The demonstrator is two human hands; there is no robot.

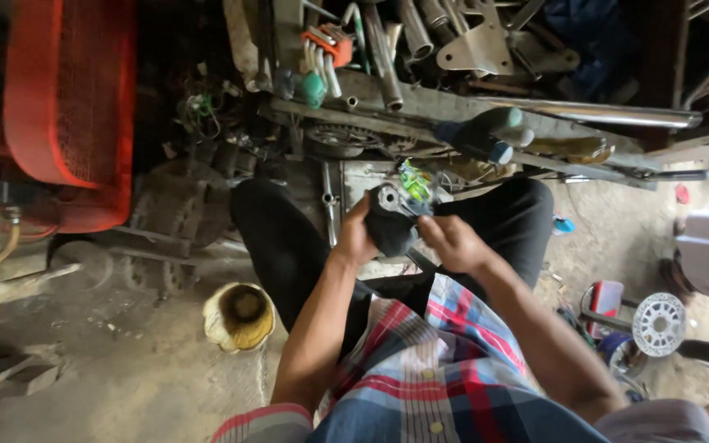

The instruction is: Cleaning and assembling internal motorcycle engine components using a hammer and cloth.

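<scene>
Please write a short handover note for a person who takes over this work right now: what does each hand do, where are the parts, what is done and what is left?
Left hand: grips the left side of the dark cylindrical part, held over the lap.
Right hand: holds the part's right side, fingers near the green wiring connector on top.
Part: in the air between both hands, its round metal opening facing up; still in one piece as far as can be seen.
Nearby: hex keys in an orange holder and other tools on the cluttered rack ahead; a yellow-stained bucket on the floor to the left.
Done: part picked up. Left: no tool in hand yet.
</scene>
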